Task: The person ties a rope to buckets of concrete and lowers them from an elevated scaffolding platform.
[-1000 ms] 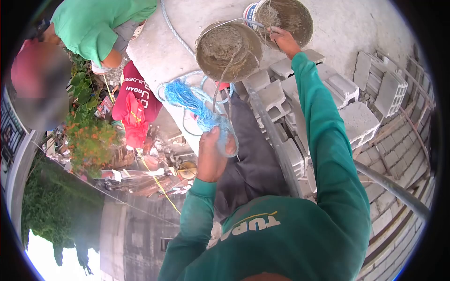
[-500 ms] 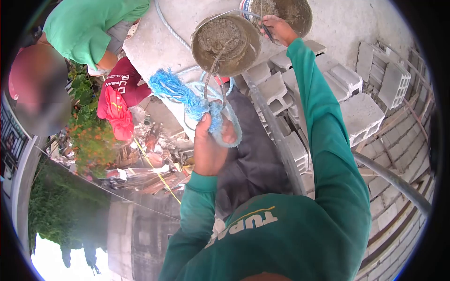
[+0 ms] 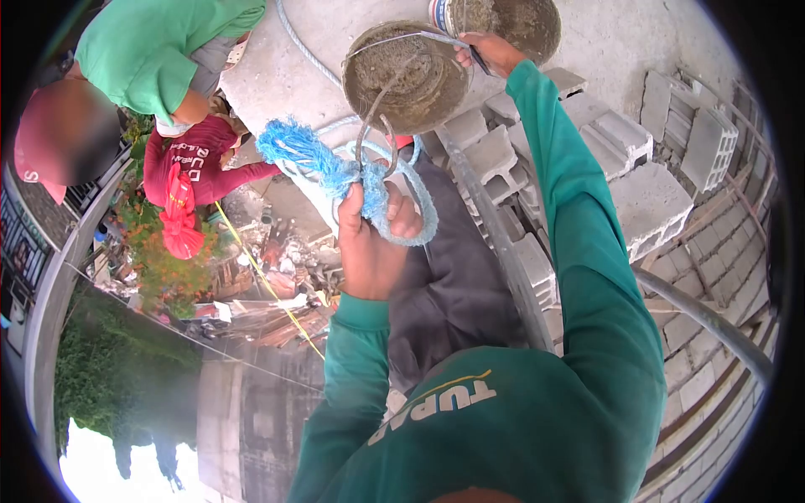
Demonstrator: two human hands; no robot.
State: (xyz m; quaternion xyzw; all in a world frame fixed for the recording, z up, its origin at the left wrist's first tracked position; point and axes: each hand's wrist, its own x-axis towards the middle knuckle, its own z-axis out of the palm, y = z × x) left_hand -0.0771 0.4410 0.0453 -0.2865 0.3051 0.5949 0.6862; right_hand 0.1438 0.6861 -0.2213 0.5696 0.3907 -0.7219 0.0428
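Note:
My left hand (image 3: 373, 260) is closed around the knotted end of a blue rope (image 3: 306, 159), its frayed strands fanning out to the left. A rusty metal hook (image 3: 362, 126) rises from the knot, in front of the near rim of a bucket (image 3: 360, 99). Grey wet mortar lies inside that bucket. My right hand (image 3: 495, 52) is closed on the bucket's thin handle (image 3: 432, 36), holding it raised over the far side of the opening. Just beyond, partly behind my right hand, stands a second bucket (image 3: 549, 29) with mortar.
Hollow concrete blocks (image 3: 646, 205) are stacked on the right beside a metal bar (image 3: 495, 239). At upper left a person in a green shirt (image 3: 138, 63) bends over; lower down is another in a red shirt (image 3: 197, 155). Rubble and a yellow line (image 3: 264, 281) lie below the ledge.
My right hand has shifted slightly left with the bucket handle. My left hand, rope and hook have moved a little up. The person in red has moved left, an arm now stretched toward the ledge.

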